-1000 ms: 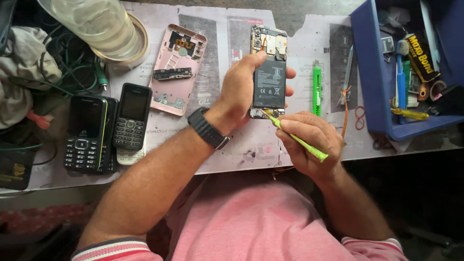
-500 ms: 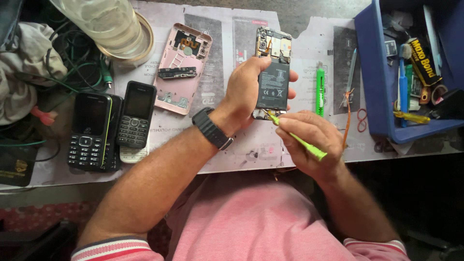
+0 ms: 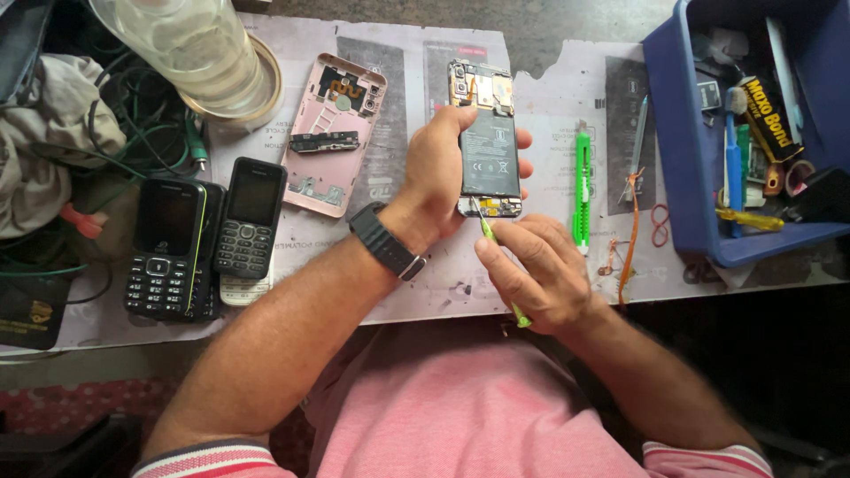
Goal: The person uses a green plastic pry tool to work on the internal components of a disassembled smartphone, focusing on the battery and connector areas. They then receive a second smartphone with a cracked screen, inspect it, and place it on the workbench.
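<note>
**Green tool moves onto the open phone**

The left hand [image 3: 447, 173] holds the open phone [image 3: 487, 146] tight, flat over the table [image 3: 549, 80], with its back off and the battery showing. The right hand [image 3: 540, 270] pinches a thin green tool [image 3: 496, 257]. A moment ago the tool tip was just beside the phone's bottom edge. Now the tip sits on the small board there, so the poking looks to have begun. The pink back cover [image 3: 332, 133] lies to the left. Two old phones [image 3: 208, 235] lie further left. A blue bin [image 3: 699, 133] sits on the right.

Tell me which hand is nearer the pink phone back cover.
Left. The left hand grips the opened phone just beside the pink back cover; the right hand, holding a green tool, sits farther away.
</note>
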